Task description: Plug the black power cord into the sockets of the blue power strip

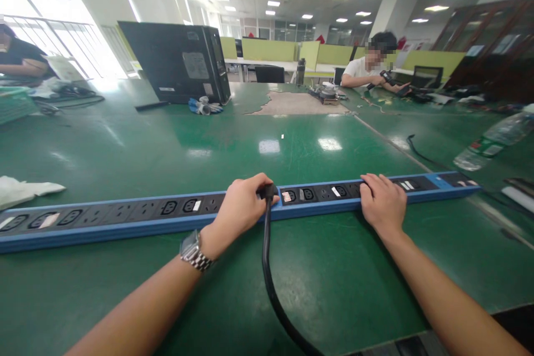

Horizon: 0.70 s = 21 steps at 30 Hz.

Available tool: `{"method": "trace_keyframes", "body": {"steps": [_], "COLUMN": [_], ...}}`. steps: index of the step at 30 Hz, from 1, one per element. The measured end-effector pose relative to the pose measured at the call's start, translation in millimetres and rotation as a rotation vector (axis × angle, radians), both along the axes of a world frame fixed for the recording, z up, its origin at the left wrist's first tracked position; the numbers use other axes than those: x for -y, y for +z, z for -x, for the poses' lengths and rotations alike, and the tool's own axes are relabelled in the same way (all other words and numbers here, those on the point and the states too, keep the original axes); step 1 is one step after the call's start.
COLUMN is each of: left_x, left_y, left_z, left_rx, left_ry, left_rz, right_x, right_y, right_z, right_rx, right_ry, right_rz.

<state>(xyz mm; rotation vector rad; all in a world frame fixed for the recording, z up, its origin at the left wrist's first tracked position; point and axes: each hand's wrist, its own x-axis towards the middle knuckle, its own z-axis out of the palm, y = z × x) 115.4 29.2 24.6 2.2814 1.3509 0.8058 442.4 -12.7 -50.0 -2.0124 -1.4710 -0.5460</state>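
Note:
A long blue power strip with black sockets lies across the green table, sockets facing up. Between the fingers of my left hand is a black power plug, held against the middle of the strip. Whether its pins sit in a socket is hidden. From the plug a thick black cord runs down toward the table's near edge. My right hand is wrapped over the strip's right part, gripping it from above. Several sockets carry small white stickers.
Behind the strip stand a black computer case and blue-and-white gloves. A clear plastic bottle lies tilted at the right. White tissue is at the left. Across the table, a person in white handles a dark object; another person sits far left.

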Motion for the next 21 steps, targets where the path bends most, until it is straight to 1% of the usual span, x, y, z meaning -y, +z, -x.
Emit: {"method": "trace_keyframes", "body": {"steps": [2,4,5,7,9,11,12,15,18,21], "left_x": [4,5,3,-1,-4,-6,-7,-9,-12,-12], "left_y": [-8.6,-10.8,-8.4,1.6,12.5,16.8,15.5,3.2,-7.2,-7.0], "left_z": [2,2,0,-9,-29,-55,-69,-101,-114,-116], "left_rx": [0.012,0.111,0.195,0.367,0.437,0.365,0.314,0.236,0.220,0.211], "left_ry": [0.014,0.025,0.035,0.041,-0.004,-0.086,-0.111,-0.106,-0.110,-0.120], "left_rz": [-0.073,-0.086,-0.076,-0.061,-0.063,-0.046,-0.026,0.036,0.055,0.059], "right_x": [0,-1,-1,-1,-1,0,0,0,-1,-2], "right_y": [-0.4,-0.6,-0.6,-0.2,0.4,1.1,1.2,1.0,0.1,-0.3], "right_z": [0,0,0,0,1,2,2,2,1,0], "right_rx": [0.000,-0.006,-0.008,-0.015,-0.021,-0.025,-0.026,-0.020,-0.018,-0.021], "right_ry": [-0.002,-0.002,0.000,0.004,0.002,-0.001,-0.001,0.005,0.008,0.000], "right_rz": [-0.010,-0.013,-0.013,-0.012,-0.014,-0.014,-0.013,-0.008,-0.007,-0.004]}}
